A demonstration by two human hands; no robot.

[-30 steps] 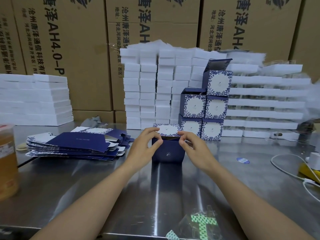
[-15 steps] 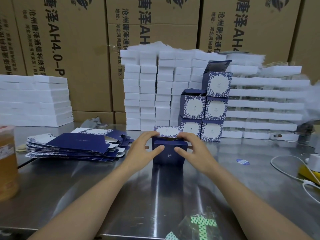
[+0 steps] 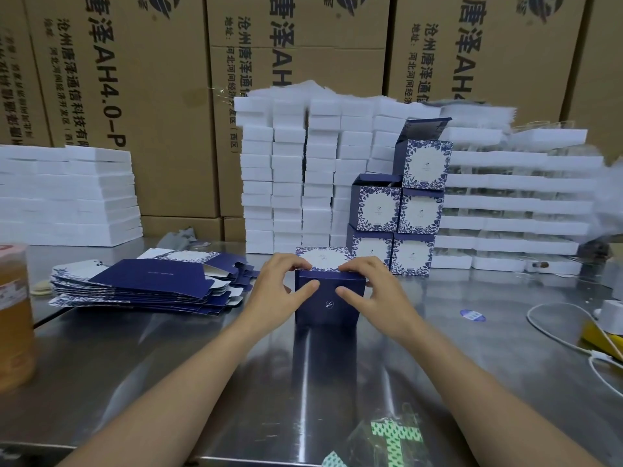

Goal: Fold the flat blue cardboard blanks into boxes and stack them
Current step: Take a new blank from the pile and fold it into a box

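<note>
A dark blue box (image 3: 328,306) stands upright on the steel table (image 3: 168,358) in front of me, its white floral lid flap (image 3: 323,258) lying flat on top. My left hand (image 3: 279,288) grips its left top corner, thumb on the front face. My right hand (image 3: 374,291) holds the right top corner the same way. A pile of flat blue blanks (image 3: 148,284) lies to the left. Several folded boxes (image 3: 401,210) stand stacked behind, the topmost with its lid raised.
White foam trays (image 3: 290,176) are stacked at the back, more at left (image 3: 67,197) and right (image 3: 519,203), in front of brown cartons (image 3: 141,96). An amber jar (image 3: 13,315) stands far left. A white cable and charger (image 3: 573,338) lie right; a plastic bag (image 3: 394,439) lies near me.
The lid flap, raised a second ago, has been pressed down flat. Both hands shifted from pinching the flap to gripping the box's top corners.
</note>
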